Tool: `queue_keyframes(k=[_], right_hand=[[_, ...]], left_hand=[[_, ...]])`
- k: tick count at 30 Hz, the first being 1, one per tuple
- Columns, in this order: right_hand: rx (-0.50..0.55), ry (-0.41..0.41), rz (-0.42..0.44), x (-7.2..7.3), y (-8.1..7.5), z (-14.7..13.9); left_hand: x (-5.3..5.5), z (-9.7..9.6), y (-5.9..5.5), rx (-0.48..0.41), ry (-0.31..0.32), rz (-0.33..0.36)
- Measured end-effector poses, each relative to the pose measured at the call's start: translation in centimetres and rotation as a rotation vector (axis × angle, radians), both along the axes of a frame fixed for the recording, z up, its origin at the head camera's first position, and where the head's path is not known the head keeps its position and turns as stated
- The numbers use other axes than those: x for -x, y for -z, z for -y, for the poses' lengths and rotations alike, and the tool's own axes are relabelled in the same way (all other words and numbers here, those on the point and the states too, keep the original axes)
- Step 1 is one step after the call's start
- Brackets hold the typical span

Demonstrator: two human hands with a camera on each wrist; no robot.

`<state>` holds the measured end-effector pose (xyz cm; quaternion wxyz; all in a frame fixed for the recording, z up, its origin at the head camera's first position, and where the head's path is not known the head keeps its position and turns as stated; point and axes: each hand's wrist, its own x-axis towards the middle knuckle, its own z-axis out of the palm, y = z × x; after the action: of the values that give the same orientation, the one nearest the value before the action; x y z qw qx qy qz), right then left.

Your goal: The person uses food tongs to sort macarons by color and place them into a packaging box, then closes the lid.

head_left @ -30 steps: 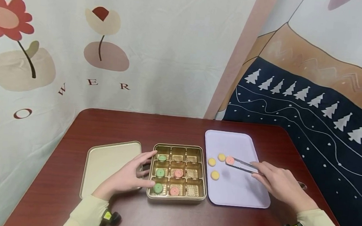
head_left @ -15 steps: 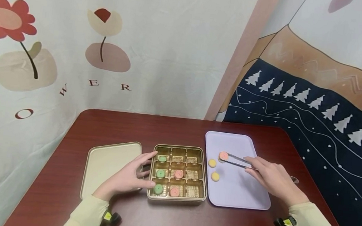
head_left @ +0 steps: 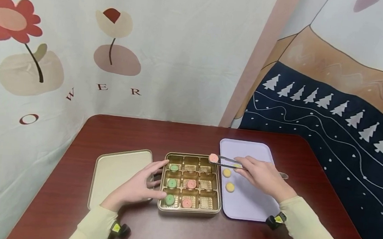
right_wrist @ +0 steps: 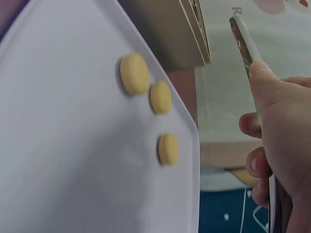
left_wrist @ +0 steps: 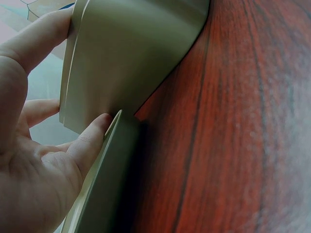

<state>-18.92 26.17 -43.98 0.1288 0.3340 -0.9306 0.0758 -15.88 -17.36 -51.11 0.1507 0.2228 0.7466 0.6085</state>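
In the head view my right hand [head_left: 262, 177] grips metal tongs [head_left: 224, 165], and a pink macaron [head_left: 213, 158] is pinched at their tips. That macaron overlaps the far right compartment of the gold tin [head_left: 189, 212]. Thumb and spread fingers of my left hand [head_left: 137, 185] touch the tin's left side; the left wrist view shows fingertips at its rim and one by the lid's edge. Inside the tin's divided tray, green macarons [head_left: 172, 183] fill the left column. Two pink macarons [head_left: 191, 184] sit in the middle column's near and centre compartments.
Right of the tin lies a lilac tray [head_left: 248, 208] with three yellow macarons [right_wrist: 134, 74] near its left side. The tin's flat lid [head_left: 115, 173] lies on the table to the left, under my left hand. Curtains with printed patterns hang behind the dark red table [head_left: 190, 134].
My right hand has carried the pink macaron in the tongs leftward, from over the lilac tray to the tin's far right corner. The left hand has stayed at the tin.
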Motion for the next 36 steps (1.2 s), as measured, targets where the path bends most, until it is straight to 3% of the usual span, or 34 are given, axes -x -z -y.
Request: queue_keyframes(k=[5,14,36], right_hand=[[0.005,-0.082,-0.042,0.9,0.6,2.1],[-0.026,-0.150,-0.045,1.5,0.8,5.0],[-0.049,-0.108,-0.048,0.9,0.4,5.0]], left_hand=[[0.0,0.0,-0.1,0.009,-0.002,-0.003],[0.0,-0.1,-0.1,0.014,-0.005,-0.008],[0.1,-0.1,-0.2,0.002,0.005,-0.004]])
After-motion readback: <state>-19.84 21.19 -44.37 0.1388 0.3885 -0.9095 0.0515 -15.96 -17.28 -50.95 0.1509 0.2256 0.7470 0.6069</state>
